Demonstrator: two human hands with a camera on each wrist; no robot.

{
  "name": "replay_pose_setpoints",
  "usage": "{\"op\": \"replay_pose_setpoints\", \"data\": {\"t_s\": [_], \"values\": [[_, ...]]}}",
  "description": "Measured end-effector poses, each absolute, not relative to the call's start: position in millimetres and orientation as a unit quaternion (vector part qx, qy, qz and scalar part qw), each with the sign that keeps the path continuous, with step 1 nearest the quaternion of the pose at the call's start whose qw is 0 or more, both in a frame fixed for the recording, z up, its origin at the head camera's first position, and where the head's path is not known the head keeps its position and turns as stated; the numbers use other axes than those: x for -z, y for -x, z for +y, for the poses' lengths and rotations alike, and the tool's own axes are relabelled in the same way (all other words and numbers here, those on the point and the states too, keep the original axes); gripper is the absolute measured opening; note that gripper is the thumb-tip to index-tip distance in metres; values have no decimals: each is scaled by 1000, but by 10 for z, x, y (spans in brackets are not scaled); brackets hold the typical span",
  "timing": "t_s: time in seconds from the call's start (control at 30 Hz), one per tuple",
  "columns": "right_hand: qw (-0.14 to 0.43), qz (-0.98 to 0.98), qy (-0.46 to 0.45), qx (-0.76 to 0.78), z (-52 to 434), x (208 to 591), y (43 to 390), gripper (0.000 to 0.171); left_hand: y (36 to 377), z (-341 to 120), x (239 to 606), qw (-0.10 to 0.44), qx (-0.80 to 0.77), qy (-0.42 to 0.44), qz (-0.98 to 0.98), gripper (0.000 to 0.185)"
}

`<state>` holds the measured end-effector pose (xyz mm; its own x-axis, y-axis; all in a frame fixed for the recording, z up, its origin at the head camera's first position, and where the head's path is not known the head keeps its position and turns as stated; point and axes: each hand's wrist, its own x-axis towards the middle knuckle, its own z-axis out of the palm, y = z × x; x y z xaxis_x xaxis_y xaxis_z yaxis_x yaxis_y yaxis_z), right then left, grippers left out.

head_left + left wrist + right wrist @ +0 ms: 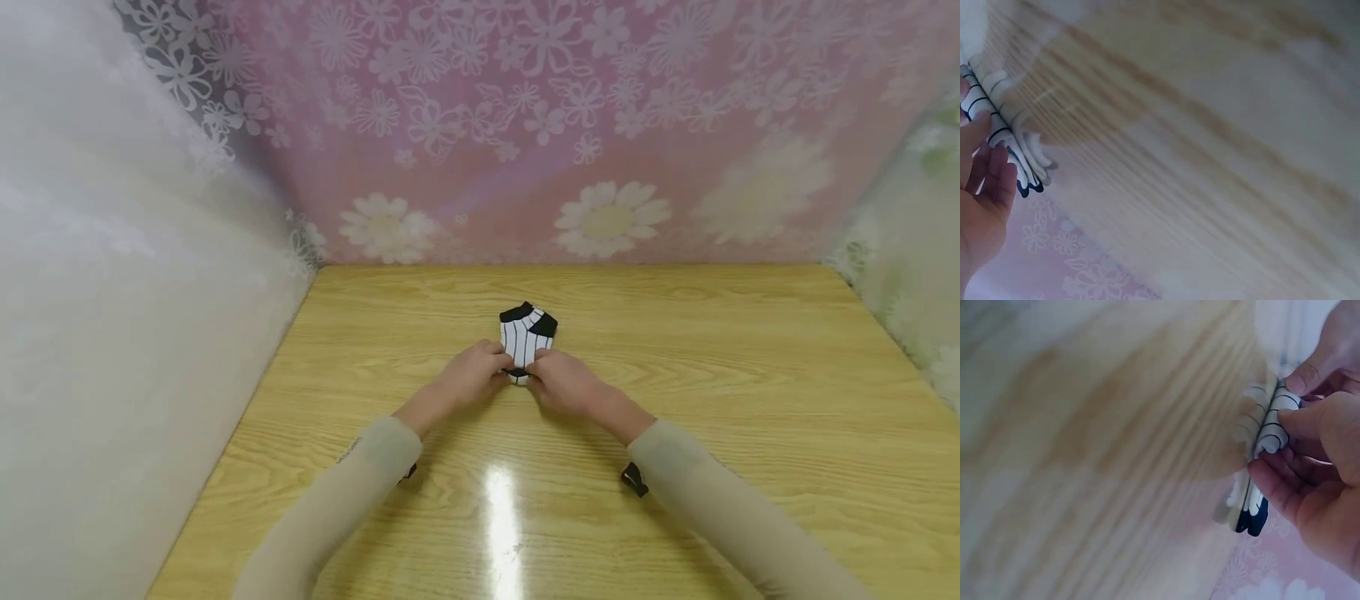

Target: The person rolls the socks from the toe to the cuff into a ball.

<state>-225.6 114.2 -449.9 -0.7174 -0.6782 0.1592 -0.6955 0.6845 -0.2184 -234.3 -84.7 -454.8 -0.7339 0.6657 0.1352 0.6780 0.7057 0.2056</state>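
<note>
A folded white sock with thin black stripes and black heel and toe patches (527,333) lies on the wooden table (675,367) near its middle. My left hand (480,372) and right hand (558,379) meet at the sock's near end and pinch it from either side. In the right wrist view the right hand (1316,456) curls thumb and fingers round the rolled edge of the sock (1266,450). In the left wrist view the left hand (985,187) holds its fingers against the sock (1004,131). Both arms wear beige sleeves.
A pink flowered sheet (570,125) hangs behind the table. A white translucent curtain (112,317) closes the left side and a pale flowered one (915,250) the right. Bare wood lies all around the sock.
</note>
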Motion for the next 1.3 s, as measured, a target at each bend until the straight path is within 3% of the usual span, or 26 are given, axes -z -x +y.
{"op": "replay_pose_setpoints", "data": {"t_s": [0.3, 0.43, 0.63, 0.73, 0.83, 0.9, 1.03, 1.13, 1.3], "values": [[65, -919, -386, -41, 1138, 4452, 2234, 10, 2425, -809, 4539, -3, 106, 354, -929, 20], [62, -914, -398, -53, 1122, 4470, 2282, 9, 2401, -834, 4521, 19, 95, 339, -936, 21], [-31, -912, -386, -137, 1170, 4396, 2441, 21, 2324, -811, 4474, 98, 67, 381, -917, 12], [-82, -902, -384, -178, 1195, 4358, 2506, 23, 2316, -784, 4487, 88, 48, 393, -914, 10], [-96, -895, -388, -198, 1199, 4353, 2525, 18, 2313, -771, 4514, 67, 45, 382, -921, 11], [-77, -899, -391, -180, 1197, 4347, 2497, 14, 2309, -756, 4519, 51, 53, 371, -926, 12], [17, -908, -409, -89, 1191, 4346, 2378, 5, 2322, -718, 4504, 24, 81, 343, -936, 16], [83, -903, -422, -13, 1189, 4381, 2300, 9, 2354, -703, 4501, 10, 97, 327, -940, 17], [99, -906, -412, -10, 1190, 4507, 2303, 7, 2401, -734, 4492, 22, 88, 341, -936, 13]]}}
